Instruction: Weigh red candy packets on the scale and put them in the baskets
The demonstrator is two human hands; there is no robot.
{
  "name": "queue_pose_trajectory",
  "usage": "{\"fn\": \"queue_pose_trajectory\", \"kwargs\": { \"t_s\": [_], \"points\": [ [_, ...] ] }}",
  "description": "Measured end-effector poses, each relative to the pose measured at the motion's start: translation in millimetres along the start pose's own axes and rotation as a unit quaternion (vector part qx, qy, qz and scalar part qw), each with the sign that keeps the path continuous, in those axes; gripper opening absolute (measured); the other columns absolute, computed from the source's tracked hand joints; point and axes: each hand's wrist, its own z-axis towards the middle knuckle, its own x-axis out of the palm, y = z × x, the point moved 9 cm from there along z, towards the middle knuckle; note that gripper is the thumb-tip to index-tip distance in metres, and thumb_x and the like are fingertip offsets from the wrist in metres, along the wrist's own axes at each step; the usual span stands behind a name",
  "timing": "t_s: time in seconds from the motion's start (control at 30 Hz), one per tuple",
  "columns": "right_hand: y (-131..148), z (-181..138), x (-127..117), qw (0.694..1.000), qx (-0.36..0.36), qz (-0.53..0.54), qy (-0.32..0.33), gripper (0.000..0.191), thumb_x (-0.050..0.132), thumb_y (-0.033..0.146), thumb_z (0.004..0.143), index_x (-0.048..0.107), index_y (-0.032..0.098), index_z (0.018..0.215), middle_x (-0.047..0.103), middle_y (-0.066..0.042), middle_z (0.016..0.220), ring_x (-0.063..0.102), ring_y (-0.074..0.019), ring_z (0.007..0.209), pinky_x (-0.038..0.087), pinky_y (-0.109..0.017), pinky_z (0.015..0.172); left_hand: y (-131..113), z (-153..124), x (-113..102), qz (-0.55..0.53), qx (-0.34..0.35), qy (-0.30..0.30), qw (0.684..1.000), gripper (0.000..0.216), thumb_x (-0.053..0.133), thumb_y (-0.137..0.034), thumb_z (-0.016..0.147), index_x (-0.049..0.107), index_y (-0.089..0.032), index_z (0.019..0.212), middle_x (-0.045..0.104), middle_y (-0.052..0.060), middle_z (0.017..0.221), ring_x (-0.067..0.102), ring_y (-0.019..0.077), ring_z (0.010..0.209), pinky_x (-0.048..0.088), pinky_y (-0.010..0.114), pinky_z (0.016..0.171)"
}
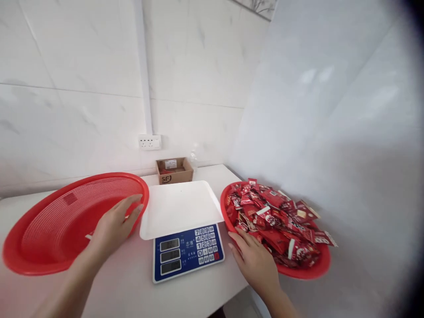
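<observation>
My left hand (115, 223) is over the right side of a red plastic basket (49, 260), its fingers stretched towards the rim. Nothing shows in its grasp. A small white scrap (89, 236) lies in this basket, partly hidden by my wrist. My right hand (256, 260) rests at the near left rim of a second red basket (226, 212), fingers extended beside the heaped red snack packets (271, 221). Between the baskets stands a digital scale (188, 254) with a bare white pan (182, 205) and a blue keypad panel.
Behind the scale are a small open cardboard box (175, 177) and a clear plastic bottle (194, 154). A socket (150, 142) is on the wall. The white table (198, 296) ends at the front right, and a grey-white panel (347, 154) rises beside the full basket.
</observation>
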Motion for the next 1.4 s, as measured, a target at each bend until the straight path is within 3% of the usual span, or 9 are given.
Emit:
{"fn": "queue_pose_trajectory", "kwargs": {
  "t_s": [0.13,0.2,0.3,0.47,0.7,0.87,1.03,1.27,1.4],
  "points": [
    [-6.0,2.8,1.5,0.995,0.049,0.062,0.067,0.040,0.042,0.032,0.089,0.057,0.024,0.125,0.058,-0.007,0.130,0.056,-0.0227,0.117,0.049,-0.037,0.090,-49.7,-58.6,-1.4,-0.110,0.152,-0.154,0.970,0.017,0.049,-0.030,0.089,0.062,-0.020,0.096,0.070,0.005,0.087,0.067,0.0180,0.080,0.052,0.026,0.074],
    [-6.3,4.1,2.4,0.988,0.066,0.097,0.105,0.045,0.043,0.031,0.088,0.052,0.024,0.131,0.058,-0.008,0.130,0.055,-0.0226,0.118,0.048,-0.037,0.093,-63.3,-82.1,14.8,-0.162,0.213,-0.146,0.953,0.013,0.050,-0.022,0.089,0.061,-0.020,0.097,0.069,0.004,0.081,0.066,0.0148,0.072,0.052,0.022,0.070],
    [-5.1,6.0,2.1,0.978,0.085,0.127,0.139,0.047,0.043,0.029,0.087,0.049,0.025,0.133,0.061,-0.007,0.126,0.056,-0.0230,0.115,0.045,-0.039,0.094,-72.7,-97.7,40.2,-0.211,0.257,-0.086,0.939,0.016,0.051,-0.016,0.089,0.060,-0.020,0.102,0.068,0.002,0.077,0.064,0.0121,0.066,0.051,0.019,0.063],
    [-10.8,7.8,3.3,0.972,0.134,0.124,0.148,0.048,0.041,0.033,0.088,0.048,0.022,0.134,0.060,-0.010,0.126,0.054,-0.0255,0.116,0.043,-0.041,0.095,-76.0,-98.4,52.7,-0.252,0.246,-0.049,0.935,0.016,0.049,-0.017,0.090,0.059,-0.020,0.102,0.065,0.001,0.071,0.062,0.0109,0.058,0.050,0.017,0.055],
    [-16.9,13.1,2.2,0.957,0.156,0.164,0.183,0.053,0.042,0.036,0.086,0.047,0.016,0.135,0.056,-0.012,0.132,0.050,-0.0247,0.122,0.039,-0.041,0.100,-79.8,-103.9,64.5,-0.292,0.247,-0.025,0.924,0.016,0.049,-0.017,0.090,0.058,-0.021,0.103,0.068,0.002,0.075,0.066,0.0117,0.064,0.052,0.016,0.058],
    [-19.2,46.1,-4.5,0.951,0.135,0.177,0.215,0.046,0.031,0.026,0.090,0.052,0.019,0.131,0.055,-0.008,0.134,0.052,-0.0201,0.121,0.039,-0.035,0.099,-81.0,-104.4,68.3,-0.310,0.246,-0.010,0.918,0.016,0.049,-0.017,0.090,0.058,-0.022,0.103,0.068,0.002,0.076,0.066,0.0121,0.065,0.052,0.017,0.059],
    [-25.2,77.1,18.1,0.947,0.117,0.098,0.283,0.045,0.034,0.023,0.089,0.051,0.025,0.131,0.065,-0.009,0.120,0.062,-0.0245,0.104,0.043,-0.036,0.086,-80.6,-105.5,69.1,-0.323,0.243,-0.010,0.915,0.018,0.049,-0.015,0.089,0.059,-0.023,0.102,0.068,0.002,0.074,0.066,0.0133,0.063,0.052,0.019,0.056],
    [-44.7,88.1,38.1,0.952,0.133,0.073,0.267,0.034,0.034,0.040,0.092,0.062,0.022,0.091,0.071,-0.006,0.091,0.063,-0.0204,0.083,0.039,-0.029,0.067,-73.4,-107.7,80.3,-0.331,0.225,0.000,0.916,0.018,0.048,-0.017,0.090,0.060,-0.022,0.103,0.068,0.004,0.075,0.066,0.0148,0.065,0.052,0.021,0.057],
    [-57.0,81.2,37.7,0.950,0.150,0.068,0.264,0.017,0.050,0.036,0.084,0.059,0.022,0.080,0.067,-0.002,0.075,0.059,-0.0167,0.069,0.034,-0.026,0.059,-73.9,-105.3,77.7,-0.330,0.222,-0.002,0.917,0.017,0.048,-0.017,0.090,0.060,-0.023,0.102,0.068,0.003,0.075,0.066,0.0139,0.065,0.053,0.020,0.059]
  ]
}}
